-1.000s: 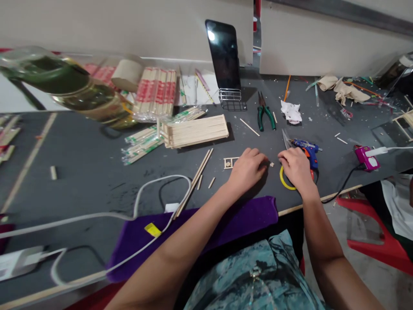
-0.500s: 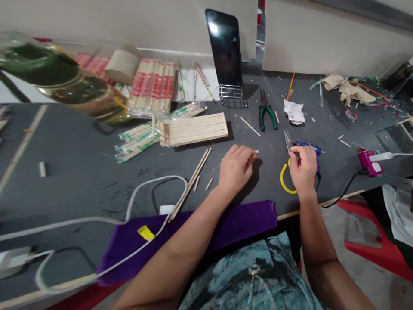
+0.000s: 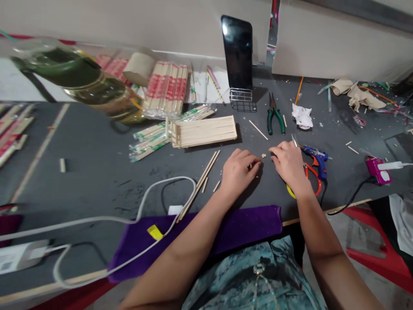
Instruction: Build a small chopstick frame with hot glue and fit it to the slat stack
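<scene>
The left hand (image 3: 240,174) and right hand (image 3: 288,162) are curving with fingers partly bent; whether either is holding anything cannot be told. A tiny wooden cluster (image 3: 263,156) is lying between their fingertips, in from the counter's (image 3: 103,168) near edge. Scissors (image 3: 319,186) are lying partly beneath the right hand, beside a glue gun (image 3: 322,170).

No text, label or number is legible
</scene>
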`<state>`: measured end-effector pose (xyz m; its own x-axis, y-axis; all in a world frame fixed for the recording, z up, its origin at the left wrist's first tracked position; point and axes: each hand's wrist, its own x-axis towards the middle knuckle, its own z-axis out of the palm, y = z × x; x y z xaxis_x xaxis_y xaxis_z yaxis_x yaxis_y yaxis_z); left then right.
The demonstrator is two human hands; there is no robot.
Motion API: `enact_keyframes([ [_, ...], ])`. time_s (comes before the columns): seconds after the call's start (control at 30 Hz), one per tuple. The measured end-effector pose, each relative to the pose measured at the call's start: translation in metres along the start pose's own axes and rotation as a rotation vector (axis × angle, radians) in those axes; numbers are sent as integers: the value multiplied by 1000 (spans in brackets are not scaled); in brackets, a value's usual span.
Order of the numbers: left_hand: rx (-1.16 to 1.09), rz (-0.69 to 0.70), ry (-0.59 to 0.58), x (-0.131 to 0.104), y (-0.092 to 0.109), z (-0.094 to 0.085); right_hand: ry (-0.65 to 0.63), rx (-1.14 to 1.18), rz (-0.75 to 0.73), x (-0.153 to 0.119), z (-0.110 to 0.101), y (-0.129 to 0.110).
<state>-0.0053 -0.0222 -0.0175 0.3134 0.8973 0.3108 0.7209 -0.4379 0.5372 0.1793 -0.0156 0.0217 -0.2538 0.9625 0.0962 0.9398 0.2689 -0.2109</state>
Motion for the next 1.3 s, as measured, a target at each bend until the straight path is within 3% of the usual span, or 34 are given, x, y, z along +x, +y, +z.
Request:
enact_keyframes([
  [0.33,-52,23,-84,-4,4,-1,5,26,-3,-3,9,3],
  [0.7,-45,50,-85,-5,5,-3,-15,47,-29,-3,13,4],
  [1.3,-81,22,-80,-5,12,-8,77,111,49,-5,14,9],
])
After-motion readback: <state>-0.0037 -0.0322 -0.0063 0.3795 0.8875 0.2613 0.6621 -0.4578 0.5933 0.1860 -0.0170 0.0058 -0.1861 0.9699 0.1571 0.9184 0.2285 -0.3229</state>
